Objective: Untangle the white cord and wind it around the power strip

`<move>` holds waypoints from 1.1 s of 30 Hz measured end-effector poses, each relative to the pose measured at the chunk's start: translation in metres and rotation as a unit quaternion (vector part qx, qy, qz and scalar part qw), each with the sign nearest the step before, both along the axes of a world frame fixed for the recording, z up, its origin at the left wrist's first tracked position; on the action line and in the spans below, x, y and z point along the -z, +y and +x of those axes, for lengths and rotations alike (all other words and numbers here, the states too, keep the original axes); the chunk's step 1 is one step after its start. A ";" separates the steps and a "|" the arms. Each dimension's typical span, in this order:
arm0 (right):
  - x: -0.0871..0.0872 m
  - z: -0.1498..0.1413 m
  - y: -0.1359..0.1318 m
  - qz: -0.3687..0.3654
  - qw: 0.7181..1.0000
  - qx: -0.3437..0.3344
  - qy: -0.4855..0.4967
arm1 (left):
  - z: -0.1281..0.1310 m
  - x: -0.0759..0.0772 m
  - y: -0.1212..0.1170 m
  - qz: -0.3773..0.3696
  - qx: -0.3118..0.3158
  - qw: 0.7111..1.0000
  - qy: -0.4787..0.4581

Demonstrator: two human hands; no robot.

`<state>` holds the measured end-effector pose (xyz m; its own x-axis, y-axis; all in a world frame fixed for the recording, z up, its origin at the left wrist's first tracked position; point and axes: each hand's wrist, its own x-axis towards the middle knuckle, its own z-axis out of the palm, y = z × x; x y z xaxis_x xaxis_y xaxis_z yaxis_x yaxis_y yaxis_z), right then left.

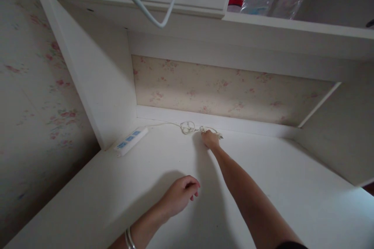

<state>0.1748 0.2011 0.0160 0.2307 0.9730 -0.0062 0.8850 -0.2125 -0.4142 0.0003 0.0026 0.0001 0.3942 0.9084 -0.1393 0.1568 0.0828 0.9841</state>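
Pinch white cord point(187, 127) snugly near back edge of desk point(163, 159) in closed right hand point(210, 139), with left hand point(180, 195) half-curled and empty, easing loops gently, without dragging power strip point(131, 141) from near back left corner.

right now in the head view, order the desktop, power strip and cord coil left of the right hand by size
1. White desktop
2. Power strip
3. Cord coil

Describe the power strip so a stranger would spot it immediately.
On the white desktop, look back left, beside the side panel. The power strip lies slanted there: unlike the thin, looped cord, it's a straight white bar, patched blue on top.
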 end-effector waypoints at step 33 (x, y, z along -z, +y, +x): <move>0.019 -0.007 -0.198 0.155 0.736 -0.160 0.639 | -0.007 -0.005 0.002 0.077 -0.250 0.960 -0.099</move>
